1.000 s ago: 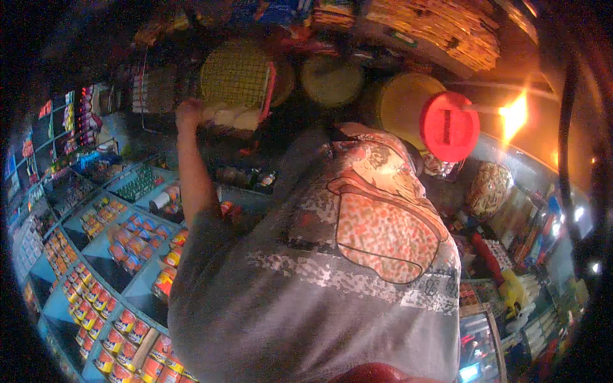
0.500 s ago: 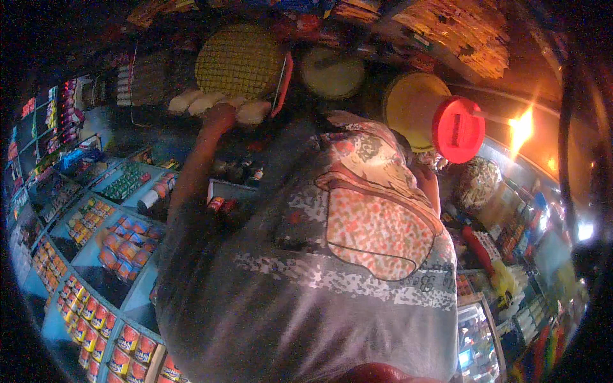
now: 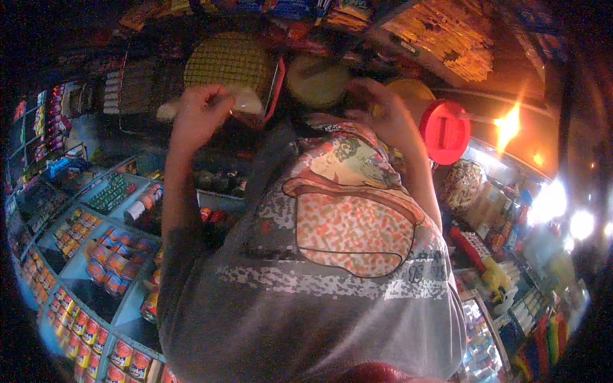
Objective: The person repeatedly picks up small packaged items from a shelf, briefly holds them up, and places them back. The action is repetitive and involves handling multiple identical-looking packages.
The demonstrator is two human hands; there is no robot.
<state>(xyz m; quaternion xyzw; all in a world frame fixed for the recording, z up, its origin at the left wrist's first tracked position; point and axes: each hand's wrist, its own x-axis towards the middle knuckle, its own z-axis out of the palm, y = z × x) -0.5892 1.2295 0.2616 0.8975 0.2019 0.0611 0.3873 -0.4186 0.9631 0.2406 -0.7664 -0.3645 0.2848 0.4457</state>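
My left hand (image 3: 203,113) is raised over a row of pale, rounded oblong pieces (image 3: 248,101), which it partly covers. Its thumb and fingers curl together; whatever they may hold is too dark to make out. Behind that row stands a round yellowish thing (image 3: 227,60) under a dark grid. My right hand (image 3: 378,105) hovers, smeared by motion, in front of a yellow round tub (image 3: 412,92), close to a red round lid (image 3: 446,132). Its fingertips are blurred. A dull round lid or tub top (image 3: 317,80) lies between my two hands.
Blue shelf compartments on the left hold stacked tins (image 3: 80,316) and smaller packed goods (image 3: 115,262). Orange packets (image 3: 447,38) hang at the upper right near a bright light (image 3: 509,127). A glass-fronted case (image 3: 479,338) and a filled clear bag (image 3: 463,182) stand on the right.
My left hand has turned and lifted from the pale pieces toward me. My right hand has come up from beside the yellow tub and moved left in front of it.
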